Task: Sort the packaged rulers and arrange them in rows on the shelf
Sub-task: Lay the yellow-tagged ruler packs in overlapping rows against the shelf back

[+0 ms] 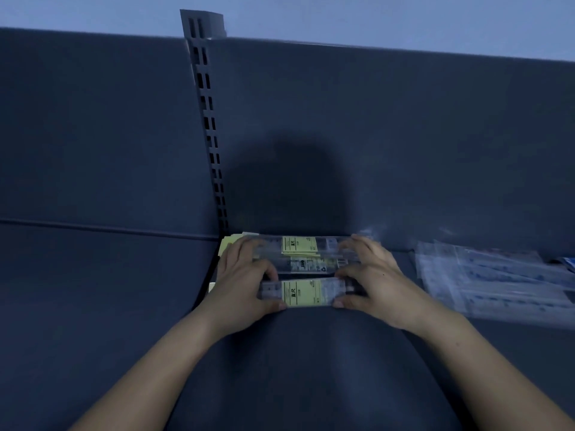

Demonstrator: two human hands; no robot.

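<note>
Several clear packaged rulers with pale yellow labels lie in a stack on the dark shelf, against the back panel by the slotted upright. The nearest pack lies crosswise in front of the stack. My left hand grips its left end, thumb at the near edge and fingers over the top. My right hand grips its right end in the same way. The ends of the packs are hidden under my fingers.
A loose pile of clear packs with blue print lies on the shelf to the right. A slotted grey upright runs up the back panel just left of the stack. A seam crosses the shelf on the left.
</note>
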